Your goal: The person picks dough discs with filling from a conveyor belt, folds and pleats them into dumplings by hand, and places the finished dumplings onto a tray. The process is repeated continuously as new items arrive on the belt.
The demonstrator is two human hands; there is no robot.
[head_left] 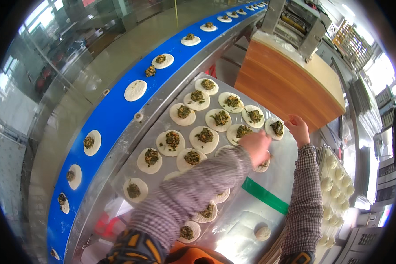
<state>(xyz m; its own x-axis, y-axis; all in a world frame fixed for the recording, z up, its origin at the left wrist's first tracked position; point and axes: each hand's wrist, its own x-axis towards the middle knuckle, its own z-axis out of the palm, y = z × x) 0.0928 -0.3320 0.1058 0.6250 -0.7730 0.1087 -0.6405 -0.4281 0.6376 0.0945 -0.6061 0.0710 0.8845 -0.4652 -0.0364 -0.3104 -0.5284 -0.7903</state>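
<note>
Flat dough rounds topped with chopped green filling lie in rows on a metal table (233, 229). My left arm reaches across them, and my left hand (256, 147) is smeared by motion over the right end of the rows. Just beyond it is a filled dough round (275, 128). Another dough round (263, 166) is partly hidden below this hand. My right hand (298, 130) is raised beside the far-right round, its fingers slightly bent and apart, with nothing visible in them. My left sleeve covers several rounds in the middle.
A blue conveyor belt (114, 110) curves along the left, carrying more filled rounds and a loose filling clump (150, 71). A green strip (265, 195) crosses the table near a dough ball (263, 233). Pale dough buns (334, 192) stand at right. Behind is a wooden box-like stand (286, 83).
</note>
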